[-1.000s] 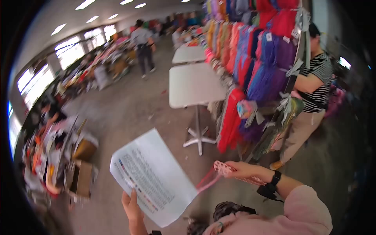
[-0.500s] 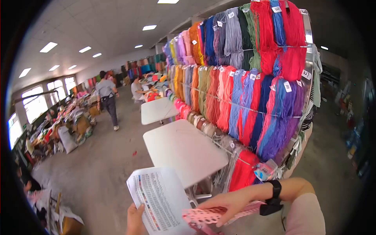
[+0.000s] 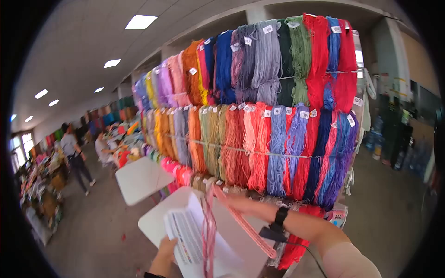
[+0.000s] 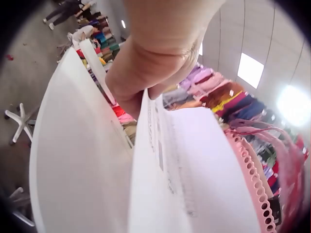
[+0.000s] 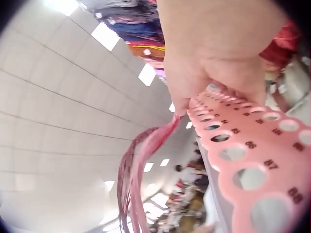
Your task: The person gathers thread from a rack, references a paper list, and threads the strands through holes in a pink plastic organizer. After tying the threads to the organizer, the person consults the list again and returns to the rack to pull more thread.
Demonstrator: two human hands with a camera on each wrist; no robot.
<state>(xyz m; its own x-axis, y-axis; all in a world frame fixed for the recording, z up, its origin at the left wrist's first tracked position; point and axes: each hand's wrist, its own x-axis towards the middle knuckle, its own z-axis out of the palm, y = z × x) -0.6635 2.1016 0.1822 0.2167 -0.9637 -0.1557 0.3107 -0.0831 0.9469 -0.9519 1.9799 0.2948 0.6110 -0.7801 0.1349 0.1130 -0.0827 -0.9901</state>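
Note:
My left hand (image 3: 165,250) pinches printed paper sheets (image 3: 178,229) by their left edge. In the left wrist view, the thumb and a finger meet over the top edge of the paper (image 4: 204,155). My right hand (image 3: 243,206) grips a long pink thread-holder strip (image 3: 250,231) over the right side of the sheets. Numbered round holes run along both edges of this strip (image 5: 248,131) in the right wrist view. Loose pink and dark pink threads (image 5: 146,150) trail from the same hand; in the head view these threads (image 3: 209,236) hang across the paper.
A tall rack of tagged yarn skeins (image 3: 278,143) in many colours fills the front right. White tables (image 3: 143,178) stand along its left side, one beneath the papers. Further left, a person (image 3: 74,150) walks near piles of goods, and another person (image 3: 104,148) sits.
The head view has turned right and come closer to the yarn rack and tables. The strip now slants down to the right from my right hand, with the threads hanging in front of the paper.

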